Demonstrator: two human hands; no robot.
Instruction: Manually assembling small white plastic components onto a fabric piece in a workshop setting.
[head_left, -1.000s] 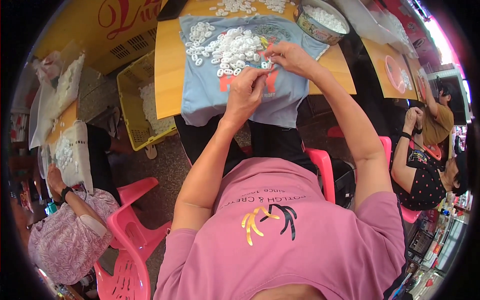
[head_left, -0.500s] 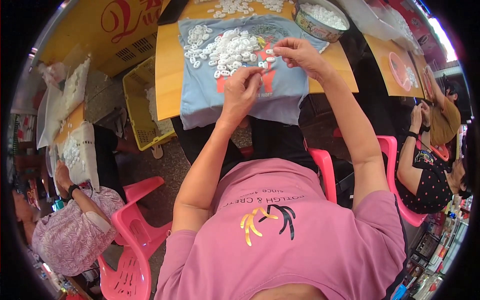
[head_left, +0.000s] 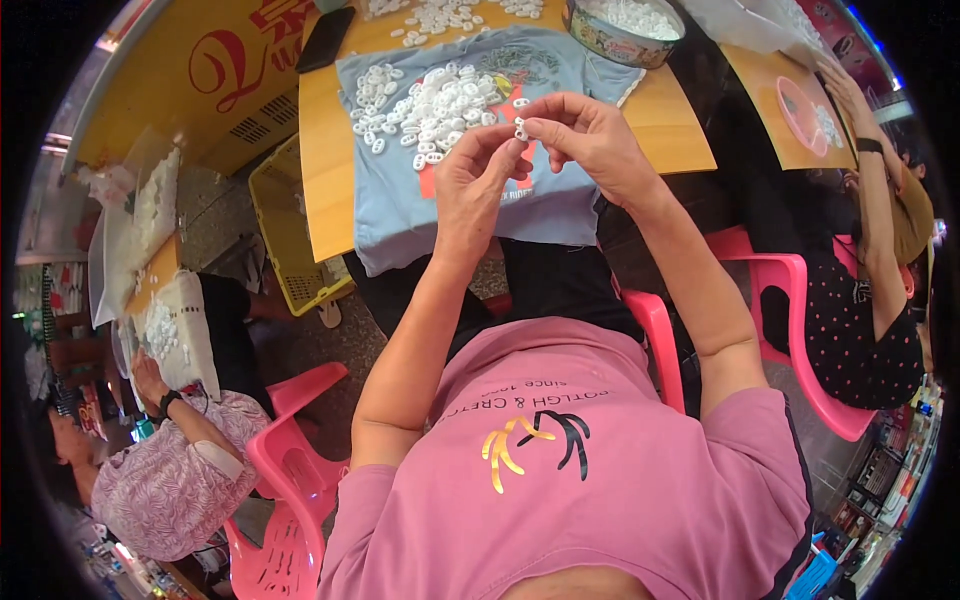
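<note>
Both hands meet above the light blue cloth [head_left: 450, 215], the left hand [head_left: 475, 180] and right hand [head_left: 585, 140] pinching one small white piece [head_left: 520, 129] between fingertips, seemingly mid-assembly, which calls for precise alignment near the heap of white pieces [head_left: 430, 105].

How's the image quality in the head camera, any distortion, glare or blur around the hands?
Head view: heavy fisheye bend, the wooden table edge curves and black corners ring the frame; light is even daylight with bright washout at the upper right rim; the left hand, right hand and the small white piece between them look sharp.
</note>
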